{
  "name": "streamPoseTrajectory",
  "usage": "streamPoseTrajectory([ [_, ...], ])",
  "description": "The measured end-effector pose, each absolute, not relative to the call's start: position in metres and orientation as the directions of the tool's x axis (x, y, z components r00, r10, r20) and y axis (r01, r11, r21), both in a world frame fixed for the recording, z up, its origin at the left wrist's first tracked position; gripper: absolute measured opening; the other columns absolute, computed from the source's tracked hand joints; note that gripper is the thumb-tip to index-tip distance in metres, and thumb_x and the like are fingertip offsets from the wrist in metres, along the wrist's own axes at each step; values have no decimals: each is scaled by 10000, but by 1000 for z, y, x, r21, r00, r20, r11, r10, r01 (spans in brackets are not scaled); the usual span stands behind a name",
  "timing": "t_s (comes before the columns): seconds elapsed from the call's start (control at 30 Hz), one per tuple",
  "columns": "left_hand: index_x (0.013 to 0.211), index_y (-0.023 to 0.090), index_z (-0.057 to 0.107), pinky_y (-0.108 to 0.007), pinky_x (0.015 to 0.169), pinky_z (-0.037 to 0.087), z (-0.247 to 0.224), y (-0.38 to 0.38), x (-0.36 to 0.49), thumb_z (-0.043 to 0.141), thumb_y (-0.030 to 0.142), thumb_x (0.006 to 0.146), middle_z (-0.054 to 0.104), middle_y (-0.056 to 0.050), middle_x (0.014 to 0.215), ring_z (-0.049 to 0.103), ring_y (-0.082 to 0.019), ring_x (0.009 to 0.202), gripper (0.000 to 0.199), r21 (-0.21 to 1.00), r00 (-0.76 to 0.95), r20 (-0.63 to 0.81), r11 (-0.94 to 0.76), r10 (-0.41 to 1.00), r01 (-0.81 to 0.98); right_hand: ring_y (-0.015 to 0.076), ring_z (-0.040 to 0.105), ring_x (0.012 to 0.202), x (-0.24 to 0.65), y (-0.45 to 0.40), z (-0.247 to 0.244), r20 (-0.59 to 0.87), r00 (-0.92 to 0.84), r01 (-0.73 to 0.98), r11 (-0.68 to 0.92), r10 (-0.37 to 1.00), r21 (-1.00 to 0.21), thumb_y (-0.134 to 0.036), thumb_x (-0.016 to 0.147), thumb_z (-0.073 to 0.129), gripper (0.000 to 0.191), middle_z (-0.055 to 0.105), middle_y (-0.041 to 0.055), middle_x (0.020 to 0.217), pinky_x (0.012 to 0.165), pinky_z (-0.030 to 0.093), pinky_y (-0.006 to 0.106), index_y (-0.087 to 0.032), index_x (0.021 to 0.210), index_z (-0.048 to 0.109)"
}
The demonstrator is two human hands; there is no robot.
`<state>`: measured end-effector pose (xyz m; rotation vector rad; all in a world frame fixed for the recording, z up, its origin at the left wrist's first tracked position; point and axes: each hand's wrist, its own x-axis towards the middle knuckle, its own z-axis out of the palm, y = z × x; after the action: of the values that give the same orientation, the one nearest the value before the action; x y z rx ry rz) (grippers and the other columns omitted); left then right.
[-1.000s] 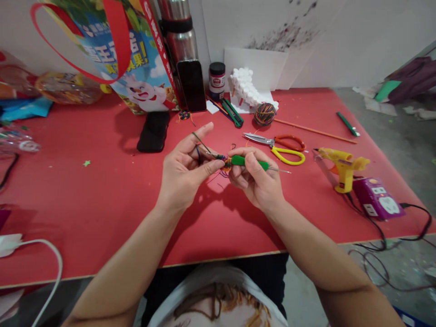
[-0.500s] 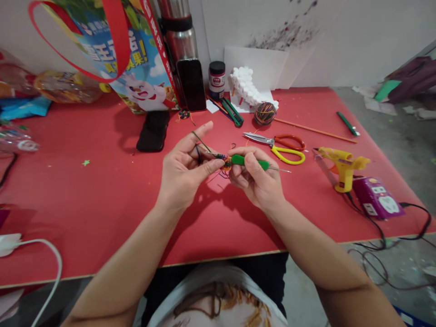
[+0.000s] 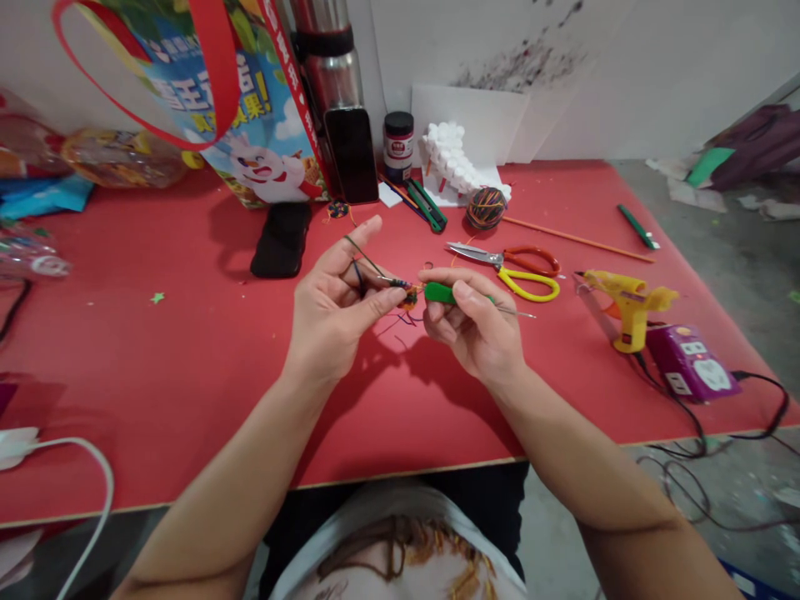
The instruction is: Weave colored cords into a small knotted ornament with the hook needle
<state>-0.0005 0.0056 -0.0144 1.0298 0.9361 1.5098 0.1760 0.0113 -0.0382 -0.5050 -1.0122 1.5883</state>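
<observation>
Between the thumb and fingers of my left hand [image 3: 334, 308] is a small multicoloured piece of crochet [image 3: 409, 296]. Dark green yarn [image 3: 364, 255] runs taut over the raised index finger of that hand. My right hand [image 3: 475, 321] is closed round the green handle of a crochet hook [image 3: 439, 292]. The hook's thin metal shaft meets the crochet, and a metal tip sticks out on the other side of the hand. Loose yarn ends hang under the piece. Beyond the hands a ball of multicoloured yarn [image 3: 486, 208] sits on the red table.
Scissors [image 3: 531, 271] with red and yellow handles lie right of the hands. A yellow glue gun [image 3: 632, 304] and a purple power box [image 3: 692, 362] are further right. A black phone [image 3: 281, 240], a gift bag [image 3: 262, 150], a steel flask [image 3: 331, 67] and a utility knife [image 3: 427, 206] stand or lie behind.
My left hand has shifted slightly left with the crochet. A little more of the hook's shaft shows between the crochet and the green handle.
</observation>
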Motion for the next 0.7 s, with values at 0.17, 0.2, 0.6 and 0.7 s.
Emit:
streamPoseTrajectory([
  [0.17,1363,297,754,-327,813,673,-18,8,-3,967,227,730,788,-6,890,748,-168,804,672,945,-50,187,-193,981,-264,68,478,503,176,12,-38,231,-271,-565,40,934,-824,-359,990,722,213,710,-5,750,484,391,230,-217,1125,807],
  [0.2,1365,285,751,-329,811,668,-18,8,-4,964,242,739,802,-22,923,758,-178,828,663,943,-35,211,-213,977,-254,68,479,502,176,12,-39,234,-272,-564,42,933,-825,-367,986,728,215,710,-5,750,484,398,229,-216,1117,805],
  [0.6,1238,269,812,-322,795,655,-17,11,-8,941,186,751,812,-47,971,749,-181,865,510,945,-40,237,-240,971,-223,55,500,498,175,13,-39,181,-272,-591,-16,945,-807,-350,1022,685,206,712,-10,775,501,425,223,-223,1130,805],
  [0.7,1262,276,802,-326,811,667,-20,12,-8,940,213,760,813,-39,957,753,-176,852,524,950,-51,230,-236,972,-203,53,499,499,175,12,-40,181,-288,-588,-25,940,-809,-355,1022,690,208,717,-10,780,497,425,219,-225,1138,804],
])
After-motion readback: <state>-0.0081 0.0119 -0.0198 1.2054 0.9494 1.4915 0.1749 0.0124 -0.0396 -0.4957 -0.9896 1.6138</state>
